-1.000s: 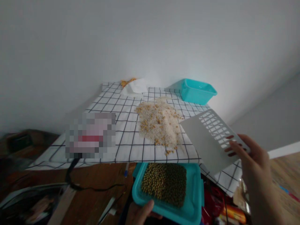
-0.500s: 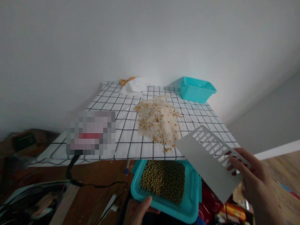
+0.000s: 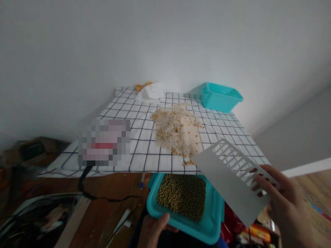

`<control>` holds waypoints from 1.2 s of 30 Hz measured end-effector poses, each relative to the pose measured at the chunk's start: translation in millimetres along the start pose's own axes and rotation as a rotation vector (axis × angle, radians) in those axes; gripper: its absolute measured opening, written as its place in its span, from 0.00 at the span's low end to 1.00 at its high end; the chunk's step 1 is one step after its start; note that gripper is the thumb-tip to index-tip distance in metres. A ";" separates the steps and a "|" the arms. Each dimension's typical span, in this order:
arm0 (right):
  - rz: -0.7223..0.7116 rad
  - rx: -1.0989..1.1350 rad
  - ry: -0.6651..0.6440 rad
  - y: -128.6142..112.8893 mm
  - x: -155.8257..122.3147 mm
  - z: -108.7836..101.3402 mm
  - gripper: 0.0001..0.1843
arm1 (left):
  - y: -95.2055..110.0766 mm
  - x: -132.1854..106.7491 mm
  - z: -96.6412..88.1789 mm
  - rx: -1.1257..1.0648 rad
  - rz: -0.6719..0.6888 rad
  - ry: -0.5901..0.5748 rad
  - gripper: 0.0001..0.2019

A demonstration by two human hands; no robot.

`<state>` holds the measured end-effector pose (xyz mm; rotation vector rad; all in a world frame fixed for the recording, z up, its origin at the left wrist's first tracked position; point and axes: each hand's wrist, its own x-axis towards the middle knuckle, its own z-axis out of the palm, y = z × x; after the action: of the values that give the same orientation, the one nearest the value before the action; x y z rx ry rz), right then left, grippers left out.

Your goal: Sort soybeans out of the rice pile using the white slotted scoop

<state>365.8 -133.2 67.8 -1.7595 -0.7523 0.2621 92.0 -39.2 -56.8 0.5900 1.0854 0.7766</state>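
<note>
Below the table's front edge, my left hand [image 3: 157, 229] grips the near-left rim of a teal plastic tray [image 3: 210, 227], thumb on top. Inside the tray lies a layer of small round beans [image 3: 181, 196], lighter on the left and darker on the right. My right hand [image 3: 276, 189] is closed on the slotted edge of a flat grey scraper [image 3: 230, 179], fingers at its slots. The scraper is tilted, its far-left corner near the table's front edge. Beyond it a spread pile of pale grains mixed with yellowish beans [image 3: 178, 131] lies on the checked cloth [image 3: 142, 148].
A teal bin [image 3: 219, 98] stands at the table's back right. Crumpled white paper [image 3: 152, 92] lies at the back left. A blurred-out object [image 3: 103, 143] with a black cable sits at the front left. Clutter, including an orange item [image 3: 260, 232], is below right.
The table and pile appear slightly higher and further right in view. The tray has shifted slightly right and up with my left hand. Both hands keep their holds.
</note>
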 end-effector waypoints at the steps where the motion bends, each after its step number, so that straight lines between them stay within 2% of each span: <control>1: -0.001 0.001 0.003 -0.5 -0.3 0.2 0.15 | 1.5 -2.9 1.0 0.021 0.038 -0.003 0.22; 9: 0.075 0.009 0.032 -5.3 -2.8 1.7 0.14 | 9.0 -21.0 6.9 0.079 0.112 0.020 0.18; 13: 0.082 0.025 0.035 -3.4 -2.3 1.1 0.15 | 5.8 -15.4 6.9 0.030 0.117 0.010 0.18; 23: 0.062 0.030 0.004 -7.6 -4.7 4.1 0.14 | -6.7 4.3 -1.5 0.019 0.019 -0.022 0.20; 27: 0.064 0.021 0.004 -5.7 -2.4 5.0 0.16 | -8.9 4.8 -2.1 0.029 0.046 -0.030 0.22; 32: 0.004 -0.020 0.021 0.1 1.2 3.4 0.15 | -5.7 3.6 -1.8 0.055 0.054 -0.046 0.23; 36: 0.021 0.002 0.004 -1.3 0.2 5.9 0.15 | 0.9 1.4 1.1 0.025 0.023 -0.052 0.22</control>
<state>362.3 -128.3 67.1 -1.7664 -0.7305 0.2731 93.1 -37.6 -56.5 0.6411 1.0433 0.7647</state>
